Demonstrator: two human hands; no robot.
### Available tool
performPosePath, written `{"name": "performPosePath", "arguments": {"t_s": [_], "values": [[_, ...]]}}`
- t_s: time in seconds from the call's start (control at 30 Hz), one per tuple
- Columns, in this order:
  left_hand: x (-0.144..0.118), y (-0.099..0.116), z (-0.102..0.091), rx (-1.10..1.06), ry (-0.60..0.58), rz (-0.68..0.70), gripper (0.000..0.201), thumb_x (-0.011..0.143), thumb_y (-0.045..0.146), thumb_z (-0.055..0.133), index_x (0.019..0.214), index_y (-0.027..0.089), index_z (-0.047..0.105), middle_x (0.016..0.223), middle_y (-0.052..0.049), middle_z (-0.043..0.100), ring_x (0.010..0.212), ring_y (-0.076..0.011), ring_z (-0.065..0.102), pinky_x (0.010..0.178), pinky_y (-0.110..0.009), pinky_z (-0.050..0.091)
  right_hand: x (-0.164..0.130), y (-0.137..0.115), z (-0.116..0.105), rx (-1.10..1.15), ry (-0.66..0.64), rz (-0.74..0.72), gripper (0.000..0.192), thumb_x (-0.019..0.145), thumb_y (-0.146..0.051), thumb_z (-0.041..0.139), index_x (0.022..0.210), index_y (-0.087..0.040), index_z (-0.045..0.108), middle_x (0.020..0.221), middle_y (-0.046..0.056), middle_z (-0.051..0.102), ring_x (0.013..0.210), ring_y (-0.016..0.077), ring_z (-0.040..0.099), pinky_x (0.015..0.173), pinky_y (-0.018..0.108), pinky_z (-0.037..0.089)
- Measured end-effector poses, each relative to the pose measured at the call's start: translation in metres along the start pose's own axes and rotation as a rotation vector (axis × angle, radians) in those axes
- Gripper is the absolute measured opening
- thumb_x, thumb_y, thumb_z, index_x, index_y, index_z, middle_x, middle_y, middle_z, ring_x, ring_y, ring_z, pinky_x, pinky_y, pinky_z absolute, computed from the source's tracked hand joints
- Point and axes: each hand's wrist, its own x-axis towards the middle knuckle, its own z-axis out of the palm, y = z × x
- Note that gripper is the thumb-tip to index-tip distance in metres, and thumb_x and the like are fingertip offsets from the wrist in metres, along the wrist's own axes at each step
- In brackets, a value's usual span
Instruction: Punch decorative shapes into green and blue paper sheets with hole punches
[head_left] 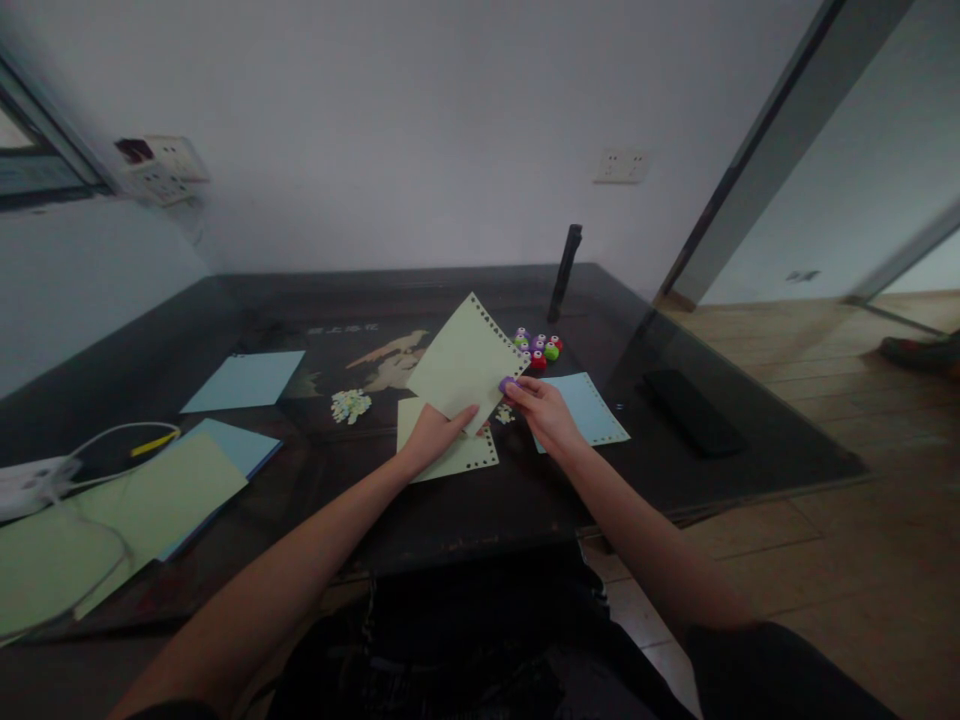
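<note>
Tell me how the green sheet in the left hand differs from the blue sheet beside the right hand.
The held green sheet is pale yellowish green; the blue sheet is light blue. The held green sheet is raised in the left hand, while the blue sheet lies on the dark table. Both have a row of small holes along an edge.

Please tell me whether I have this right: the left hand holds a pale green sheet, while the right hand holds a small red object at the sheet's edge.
Not quite: the small object in the right hand is purple, not red, as the head view shows. The left hand does hold the pale green sheet, with that object at its edge.
</note>
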Motion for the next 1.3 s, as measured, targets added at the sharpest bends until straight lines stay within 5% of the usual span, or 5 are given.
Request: {"name": "performPosePath", "arguments": {"t_s": [0.4,0.67,1.07,1.3], "values": [[0.002,0.005,-0.003,-0.049,-0.055,-0.086,0.025,0.079,0.030,0.054,0.094,0.015,0.068,0.090,-0.007,0.073,0.101,-0.0244,0.064,0.101,-0.040,0.043,-0.001,0.000,-0.002,-0.009,-0.055,0.029,0.028,0.060,-0.033,0.079,0.081,-0.017,0.069,0.083,0.004,0.070,0.075,0.0146,0.063,0.078,0.031,0.048],[0.002,0.000,-0.004,-0.050,0.020,-0.085,0.040,0.078,0.034,0.057,0.112,0.015,0.062,0.106,-0.010,0.070,0.107,-0.0250,0.061,0.101,-0.042,0.041,-0.001,-0.006,-0.008,-0.085,-0.085,0.062,0.031,0.069,-0.046,0.072,0.078,-0.017,0.069,0.077,0.006,0.070,0.068,0.0134,0.063,0.070,0.029,0.049],[0.002,-0.004,-0.007,-0.041,0.074,-0.109,0.040,0.077,0.035,0.059,0.110,0.014,0.062,0.107,-0.012,0.069,0.107,-0.0257,0.060,0.102,-0.045,0.039,0.000,-0.009,-0.010,-0.145,-0.047,0.098,0.048,0.078,-0.063,0.053,0.073,-0.017,0.064,0.068,0.008,0.070,0.061,0.0158,0.064,0.059,0.027,0.048],[0.003,-0.002,-0.007,-0.029,0.065,-0.100,0.042,0.077,0.033,0.059,0.114,0.014,0.061,0.106,-0.011,0.069,0.110,-0.0255,0.059,0.103,-0.045,0.038,0.004,-0.008,-0.014,-0.365,-0.038,-0.026,0.049,0.078,-0.065,0.050,0.072,-0.018,0.062,0.069,0.007,0.069,0.061,0.0167,0.061,0.057,0.028,0.045]]}}
